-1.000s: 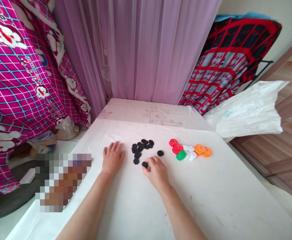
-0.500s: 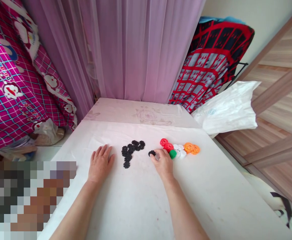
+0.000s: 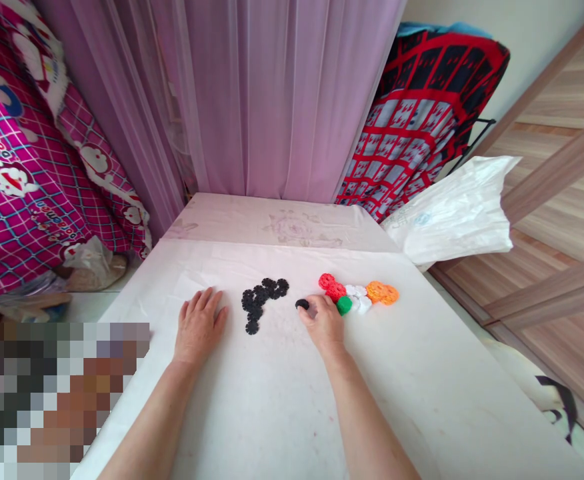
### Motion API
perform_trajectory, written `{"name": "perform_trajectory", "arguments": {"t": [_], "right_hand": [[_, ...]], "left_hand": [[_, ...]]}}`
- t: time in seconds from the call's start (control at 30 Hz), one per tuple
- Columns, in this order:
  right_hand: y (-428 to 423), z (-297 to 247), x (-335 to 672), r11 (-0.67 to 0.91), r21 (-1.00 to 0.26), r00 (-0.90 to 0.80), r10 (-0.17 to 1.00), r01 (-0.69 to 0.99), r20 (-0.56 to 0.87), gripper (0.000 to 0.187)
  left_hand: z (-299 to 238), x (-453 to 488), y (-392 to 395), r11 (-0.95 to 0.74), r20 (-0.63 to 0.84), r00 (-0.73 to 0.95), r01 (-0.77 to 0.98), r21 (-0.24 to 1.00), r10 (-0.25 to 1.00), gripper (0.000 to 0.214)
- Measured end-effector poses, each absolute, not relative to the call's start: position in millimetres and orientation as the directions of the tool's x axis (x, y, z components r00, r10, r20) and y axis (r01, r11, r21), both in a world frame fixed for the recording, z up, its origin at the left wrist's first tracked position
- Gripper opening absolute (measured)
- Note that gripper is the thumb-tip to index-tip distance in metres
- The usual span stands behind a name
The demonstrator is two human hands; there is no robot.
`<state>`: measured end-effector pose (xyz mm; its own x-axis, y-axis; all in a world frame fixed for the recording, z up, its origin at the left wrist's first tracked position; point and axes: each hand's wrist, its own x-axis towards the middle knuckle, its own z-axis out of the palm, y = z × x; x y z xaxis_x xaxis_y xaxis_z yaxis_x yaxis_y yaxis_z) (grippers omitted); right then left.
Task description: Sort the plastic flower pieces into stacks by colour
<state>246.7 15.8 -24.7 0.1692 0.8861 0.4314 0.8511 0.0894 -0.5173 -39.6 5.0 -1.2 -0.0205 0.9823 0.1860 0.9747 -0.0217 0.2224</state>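
My left hand [image 3: 199, 324] lies flat on the white table [image 3: 282, 387], fingers stretched out, just left of a chain of several black toothed discs [image 3: 261, 299]. My right hand [image 3: 323, 322] is curled with its fingertips pinching a single black disc [image 3: 302, 304] that rests on the table. Right beside that hand sit red discs [image 3: 332, 287], a green disc [image 3: 344, 305], white discs [image 3: 359, 298] and orange discs [image 3: 382, 293] in a small cluster.
A pink curtain [image 3: 272, 100] hangs behind the table. A pink cartoon blanket [image 3: 27, 147] is at the left, a red and black blanket [image 3: 422, 113] at the back right, and a white plastic bag [image 3: 457, 213] lies off the table's right edge. Wooden flooring is at the right.
My right hand moved from near the bottom of the black chain to the right, up to the lone black disc beside the coloured cluster. The left hand stayed flat.
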Motion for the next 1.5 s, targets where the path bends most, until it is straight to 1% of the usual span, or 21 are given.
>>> {"name": "perform_trajectory", "arguments": {"t": [0.17, 0.27, 0.33, 0.4, 0.5, 0.57, 0.73, 0.9, 1.07, 1.2, 1.27, 1.33, 1.4, 1.5], "right_hand": [[5.9, -21.0, 244.2, 0.164, -0.502, 0.15, 0.837, 0.849, 0.526, 0.017], [-8.8, -15.3, 227.0, 0.261, -0.461, 0.059, 0.818, 0.848, 0.572, 0.012], [-18.8, -11.1, 208.0, 0.318, -0.44, -0.034, 0.839, 0.84, 0.542, 0.01], [-26.2, -7.0, 187.0, 0.331, -0.432, -0.099, 0.873, 0.839, 0.477, 0.01], [-30.9, -1.1, 161.1, 0.283, -0.406, -0.118, 0.915, 0.869, 0.386, 0.025], [-30.7, 2.3, 150.4, 0.239, -0.377, -0.108, 0.935, 0.895, 0.337, 0.029], [-26.0, 8.1, 139.7, 0.185, -0.353, -0.099, 0.963, 0.917, 0.249, 0.017], [-24.2, 10.1, 136.6, 0.174, -0.318, -0.108, 0.971, 0.932, 0.215, 0.014], [-25.6, 10.6, 134.8, 0.194, -0.301, -0.122, 0.963, 0.934, 0.241, 0.022], [-23.5, 6.4, 129.3, 0.185, -0.3, -0.115, 0.965, 0.936, 0.236, 0.015], [-22.5, 2.0, 129.2, 0.193, -0.312, -0.112, 0.96, 0.93, 0.257, 0.013], [-21.1, -2.7, 136.2, 0.217, -0.338, -0.111, 0.946, 0.916, 0.305, 0.012], [-18.4, -5.8, 153.2, 0.229, -0.366, -0.079, 0.921, 0.902, 0.382, 0.012], [-10.7, -6.7, 192.4, 0.16, -0.406, 0.066, 0.87, 0.9, 0.489, 0.016]], "left_hand": [[-0.1, -39.0, 5.1, -0.013, 0.167, -0.023, 0.977, 0.213, 0.986, 0.05], [0.5, -38.5, 5.0, -0.011, 0.17, -0.025, 0.978, 0.207, 0.985, 0.049], [0.2, -38.6, 5.0, -0.015, 0.176, -0.021, 0.979, 0.205, 0.984, 0.049], [-0.4, -38.8, 5.2, -0.02, 0.181, -0.018, 0.978, 0.205, 0.983, 0.049], [-1.1, -39.0, 5.3, -0.023, 0.185, -0.016, 0.978, 0.207, 0.983, 0.048], [-1.1, -38.8, 5.3, -0.026, 0.185, -0.013, 0.978, 0.209, 0.983, 0.048], [-1.2, -38.5, 5.0, -0.025, 0.197, -0.019, 0.976, 0.218, 0.98, 0.047], [-2.1, -39.2, 5.1, -0.039, 0.209, -0.006, 0.977, 0.208, 0.978, 0.047], [-1.5, -39.1, 5.4, -0.032, 0.202, -0.011, 0.977, 0.21, 0.979, 0.049], [-1.4, -39.2, 5.8, -0.025, 0.194, -0.015, 0.978, 0.206, 0.981, 0.049], [-2.0, -39.5, 5.9, -0.025, 0.194, -0.016, 0.978, 0.207, 0.981, 0.049], [-3.1, -39.9, 5.9, -0.027, 0.202, -0.017, 0.977, 0.213, 0.979, 0.048], [-4.3, -40.5, 6.0, -0.028, 0.215, -0.021, 0.974, 0.223, 0.976, 0.048], [-5.4, -41.1, 6.2, -0.035, 0.227, -0.02, 0.972, 0.234, 0.974, 0.047]]}}
